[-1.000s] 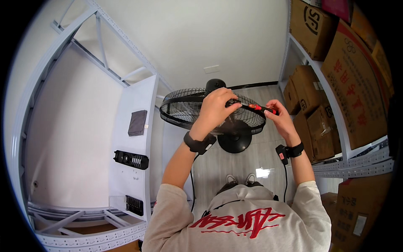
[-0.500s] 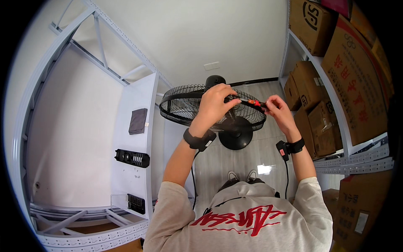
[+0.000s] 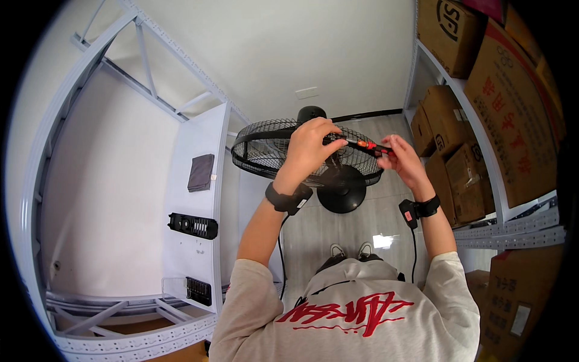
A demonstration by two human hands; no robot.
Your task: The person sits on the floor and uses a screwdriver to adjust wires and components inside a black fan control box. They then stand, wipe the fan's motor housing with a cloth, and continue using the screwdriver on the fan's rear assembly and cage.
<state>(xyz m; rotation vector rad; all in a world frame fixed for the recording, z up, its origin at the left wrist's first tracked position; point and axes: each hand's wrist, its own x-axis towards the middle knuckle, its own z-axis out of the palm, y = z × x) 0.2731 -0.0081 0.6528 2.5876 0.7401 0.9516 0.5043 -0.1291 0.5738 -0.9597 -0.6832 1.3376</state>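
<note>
Right fingers [image 3: 400,148] shifted, holding screwdriver [image 3: 369,145] handle; left fingers [image 3: 333,146] pinch shaft; fan [image 3: 341,196] on glossy floor [image 3: 307,232]

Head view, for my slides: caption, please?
Left hand and right hand at either end of a slim red-and-black tool by a round black wire-caged fan.

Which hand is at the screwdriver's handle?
The right hand, at the red-and-black handle; the left hand is near the metal end, over the black fan.
</note>
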